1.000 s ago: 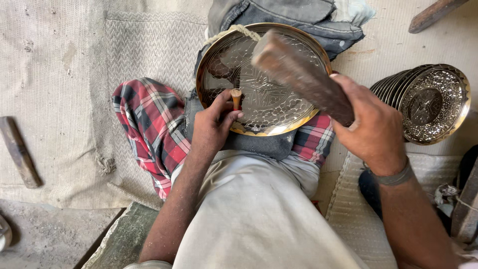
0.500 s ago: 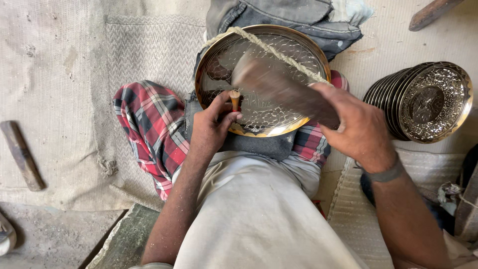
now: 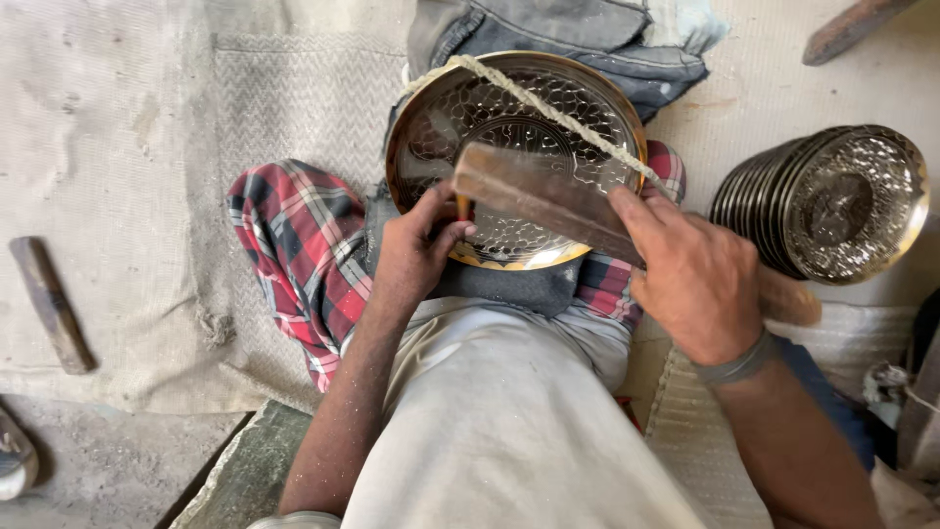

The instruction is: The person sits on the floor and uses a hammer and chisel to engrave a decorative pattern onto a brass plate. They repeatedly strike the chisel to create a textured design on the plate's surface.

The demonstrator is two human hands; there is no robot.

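Wood lies idle at the far left, a short stick (image 3: 51, 304) on the woven mat (image 3: 147, 147), untouched throughout. Right of it, past the red plaid cloth (image 3: 299, 255), the left hand (image 3: 416, 250) stays pinched around a small punch (image 3: 462, 206) set on the near part of the engraved brass tray (image 3: 514, 152) resting on the lap. The right hand (image 3: 695, 279), fingers wrapped around a wooden mallet (image 3: 548, 201), has brought it down from its raised position a second ago onto the punch head, so another blow seems to be landing. Finished plates (image 3: 832, 201) stand stacked at the far right.
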